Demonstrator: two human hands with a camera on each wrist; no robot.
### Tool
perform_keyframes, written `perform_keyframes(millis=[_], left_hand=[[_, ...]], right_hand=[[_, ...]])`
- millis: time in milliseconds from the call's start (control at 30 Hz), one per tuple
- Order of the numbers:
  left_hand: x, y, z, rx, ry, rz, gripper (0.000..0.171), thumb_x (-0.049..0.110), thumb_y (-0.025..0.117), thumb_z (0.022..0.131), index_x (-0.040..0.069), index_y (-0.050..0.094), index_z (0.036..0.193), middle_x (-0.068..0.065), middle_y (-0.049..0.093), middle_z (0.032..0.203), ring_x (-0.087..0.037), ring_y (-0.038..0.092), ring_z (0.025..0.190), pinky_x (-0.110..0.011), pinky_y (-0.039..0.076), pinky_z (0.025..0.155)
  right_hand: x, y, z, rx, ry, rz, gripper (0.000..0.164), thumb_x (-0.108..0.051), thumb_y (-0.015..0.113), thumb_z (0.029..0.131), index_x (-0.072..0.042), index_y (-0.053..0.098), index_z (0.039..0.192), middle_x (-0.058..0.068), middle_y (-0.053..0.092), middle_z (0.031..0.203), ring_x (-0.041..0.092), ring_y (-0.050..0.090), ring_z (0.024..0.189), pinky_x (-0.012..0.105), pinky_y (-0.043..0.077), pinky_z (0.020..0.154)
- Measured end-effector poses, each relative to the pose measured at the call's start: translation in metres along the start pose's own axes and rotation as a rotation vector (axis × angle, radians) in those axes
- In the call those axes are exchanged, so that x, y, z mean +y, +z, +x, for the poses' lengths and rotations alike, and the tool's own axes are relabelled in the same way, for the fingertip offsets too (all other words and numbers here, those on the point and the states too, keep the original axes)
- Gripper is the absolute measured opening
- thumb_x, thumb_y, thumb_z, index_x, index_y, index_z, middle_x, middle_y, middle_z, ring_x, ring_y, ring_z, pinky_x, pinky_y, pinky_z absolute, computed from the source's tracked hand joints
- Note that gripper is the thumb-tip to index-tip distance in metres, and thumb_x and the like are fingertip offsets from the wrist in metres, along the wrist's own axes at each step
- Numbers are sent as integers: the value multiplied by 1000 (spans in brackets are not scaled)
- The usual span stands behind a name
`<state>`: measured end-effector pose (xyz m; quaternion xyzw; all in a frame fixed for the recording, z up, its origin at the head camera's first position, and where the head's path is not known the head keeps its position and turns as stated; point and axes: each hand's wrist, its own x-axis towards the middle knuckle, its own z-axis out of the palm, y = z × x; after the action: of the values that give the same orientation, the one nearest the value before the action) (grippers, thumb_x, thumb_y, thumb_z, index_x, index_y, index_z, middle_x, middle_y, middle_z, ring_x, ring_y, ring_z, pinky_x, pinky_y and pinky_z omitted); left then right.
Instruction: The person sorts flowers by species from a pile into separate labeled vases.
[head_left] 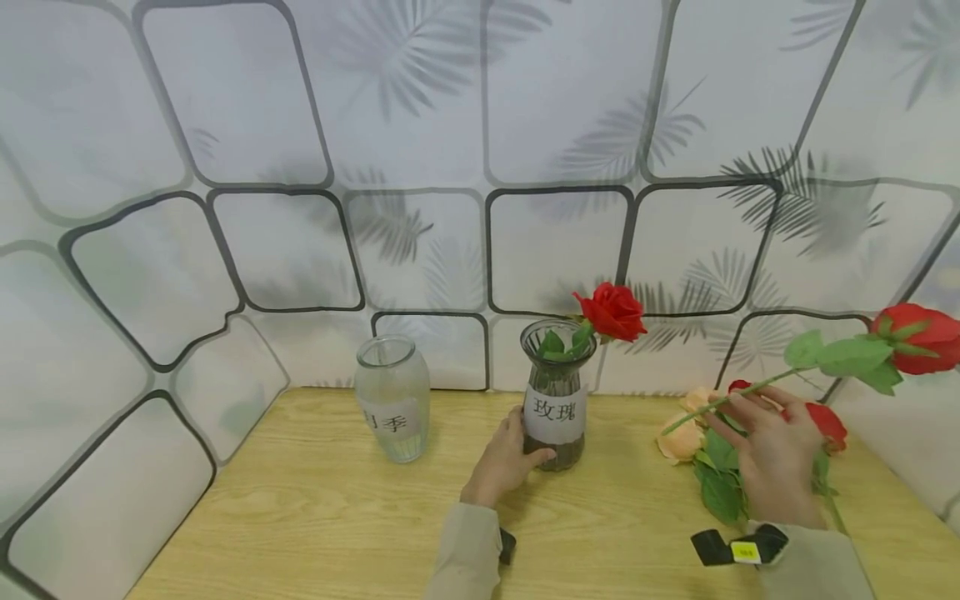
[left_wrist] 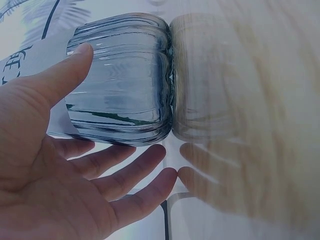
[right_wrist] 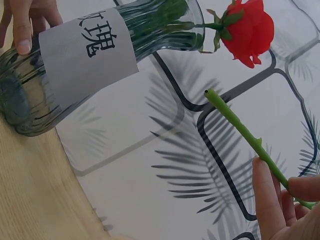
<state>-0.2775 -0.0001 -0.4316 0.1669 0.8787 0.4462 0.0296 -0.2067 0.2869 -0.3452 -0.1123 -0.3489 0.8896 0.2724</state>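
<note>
My left hand (head_left: 504,458) steadies a dark ribbed glass vase (head_left: 557,382) low on its side, with the thumb across the front and the fingers along the far side in the left wrist view. Its paper label bears Chinese characters. One red rose (head_left: 613,312) stands in this vase, its bloom leaning right over the rim. Off to the right, my right hand (head_left: 780,450) pinches the stem of another red rose (head_left: 918,337) between thumb and fingers. That rose slants, bloom up to the right; its cut stem end (right_wrist: 212,95) points toward the vase in the right wrist view.
A clear labelled glass vase (head_left: 392,375) stands to the left on the wooden table (head_left: 315,517). Under and behind my right hand lie peach flowers (head_left: 681,442), a red bloom (head_left: 828,425) and green leaves (head_left: 722,496). A patterned wall covering (head_left: 420,250) rises behind the table.
</note>
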Motion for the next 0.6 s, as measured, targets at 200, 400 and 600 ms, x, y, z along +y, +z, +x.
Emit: perform_keyframes(millis=[200,400,600], left_hand=[[1,1,0,-3,2,-7,85,28,73,96,-6,23,156,-30,34,155,-43,39,141,-55,35,113],[-1,0,-1,-2,-2,-17,84,26,73,96,-6,24,156,-30,34,155,-43,38,141,-55,34,114],[-1,1,-1,-2,-15,-22,86,27,73,96,-6,23,156,-30,33,155,-42,38,141,-55,34,114]], right_hand=[[4,7,-4,-17,-14,83,27,23,64,87,0,54,97,14,66,72,29,72,63,47,61,57],[13,16,-13,3,7,108,31,22,62,89,-3,47,102,13,64,73,28,72,64,46,62,58],[18,24,-15,9,9,173,27,20,58,92,-3,46,100,16,63,71,30,72,61,47,61,56]])
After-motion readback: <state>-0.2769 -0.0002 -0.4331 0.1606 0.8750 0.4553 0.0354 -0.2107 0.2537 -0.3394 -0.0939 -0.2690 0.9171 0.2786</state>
